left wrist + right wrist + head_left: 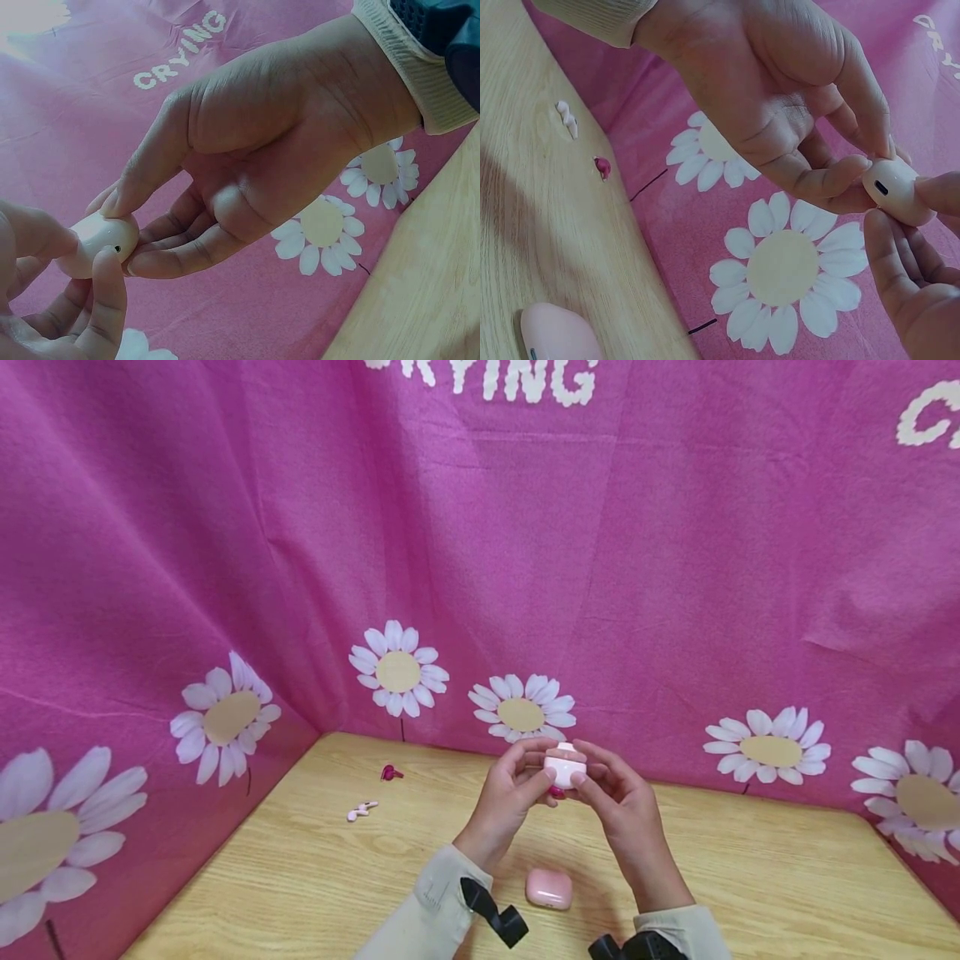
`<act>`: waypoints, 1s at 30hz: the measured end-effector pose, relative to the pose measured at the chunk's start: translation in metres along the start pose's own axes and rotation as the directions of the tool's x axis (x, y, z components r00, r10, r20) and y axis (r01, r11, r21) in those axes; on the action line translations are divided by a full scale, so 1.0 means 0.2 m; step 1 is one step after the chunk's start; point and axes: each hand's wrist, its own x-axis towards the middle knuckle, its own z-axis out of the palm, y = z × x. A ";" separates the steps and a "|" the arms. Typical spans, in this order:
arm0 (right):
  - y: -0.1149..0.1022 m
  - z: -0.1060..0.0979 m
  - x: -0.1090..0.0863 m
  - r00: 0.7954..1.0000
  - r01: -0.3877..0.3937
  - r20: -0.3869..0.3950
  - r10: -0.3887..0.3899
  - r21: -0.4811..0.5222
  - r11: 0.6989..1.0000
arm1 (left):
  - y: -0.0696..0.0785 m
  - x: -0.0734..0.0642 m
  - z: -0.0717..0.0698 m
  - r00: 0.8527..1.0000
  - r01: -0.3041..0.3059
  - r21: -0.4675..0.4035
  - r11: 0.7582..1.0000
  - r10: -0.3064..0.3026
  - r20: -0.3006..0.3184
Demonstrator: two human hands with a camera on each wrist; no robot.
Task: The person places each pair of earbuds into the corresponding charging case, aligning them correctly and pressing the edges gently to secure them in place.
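Between both hands, raised over the table, is a small white earbud case (565,772). My left hand (504,800) pinches its left side, thumb on the near face and fingers behind. On the other side my right hand (628,814) grips it the same way. In the right wrist view a dark charging port shows on the rounded case (904,196). The left wrist view shows the case (91,231) with fingertips of both hands round it. A pink earbud case (549,889) lies closed on the table below the hands.
To the left on the wooden table (300,877) lie pale pink earbuds (362,811) and, farther back, magenta earbuds (391,772). A bit of magenta (557,792) shows just under the held case. A pink cloth (637,568) with daisies walls the table's back and sides.
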 end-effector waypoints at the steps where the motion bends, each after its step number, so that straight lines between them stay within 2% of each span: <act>1: 0.00 0.00 0.00 1.000 -0.001 0.000 0.001 -0.004 1.000 | 0.00 0.00 0.00 1.000 0.000 0.000 1.000 0.000 0.000; 16: 0.00 0.00 0.00 1.000 -0.007 -0.001 0.006 -0.006 1.000 | 0.00 0.00 0.00 1.000 -0.009 -0.005 1.000 0.009 0.013; 30: -0.01 0.00 0.00 0.999 -0.042 -0.011 0.042 -0.009 0.999 | 0.00 0.00 0.00 1.000 -0.007 0.002 1.000 0.007 0.017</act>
